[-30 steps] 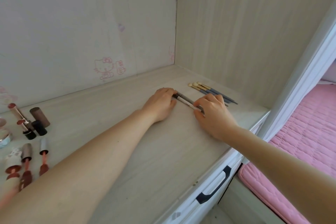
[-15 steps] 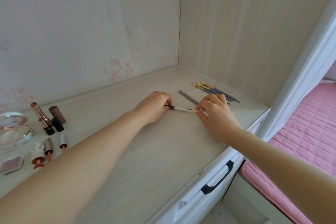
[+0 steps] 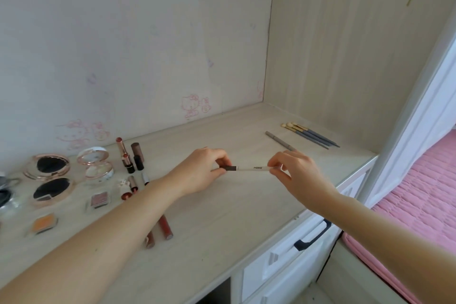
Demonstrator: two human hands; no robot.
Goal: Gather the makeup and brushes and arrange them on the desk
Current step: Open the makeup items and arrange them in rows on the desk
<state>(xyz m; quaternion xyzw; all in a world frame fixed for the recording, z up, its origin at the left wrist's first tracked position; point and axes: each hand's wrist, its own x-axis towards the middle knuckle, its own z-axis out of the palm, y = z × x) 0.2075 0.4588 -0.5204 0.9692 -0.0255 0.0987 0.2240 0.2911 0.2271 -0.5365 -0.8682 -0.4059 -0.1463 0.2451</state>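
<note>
A white makeup pencil (image 3: pixel 251 168) with a dark end is held level just above the desk (image 3: pixel 222 224). My left hand (image 3: pixel 202 170) pinches its dark end and my right hand (image 3: pixel 293 173) pinches the white end. A grey pencil (image 3: pixel 278 140) lies on the desk beyond my right hand. Three blue-handled brushes (image 3: pixel 311 134) lie side by side at the back right. On the left are several lipsticks (image 3: pixel 128 158), open compacts (image 3: pixel 50 175) and small eyeshadow pans (image 3: pixel 98 201). Two lip gloss tubes (image 3: pixel 164 228) show below my left forearm.
The desk sits in a corner, with a wall behind and a wooden panel (image 3: pixel 345 44) on the right. White drawers with a black handle (image 3: pixel 312 237) are under the front edge. A pink bed (image 3: pixel 419 205) lies to the right.
Both hands have lifted the white pencil away from the grey pencil and carried it left. The camera has turned left, bringing more makeup into view.
</note>
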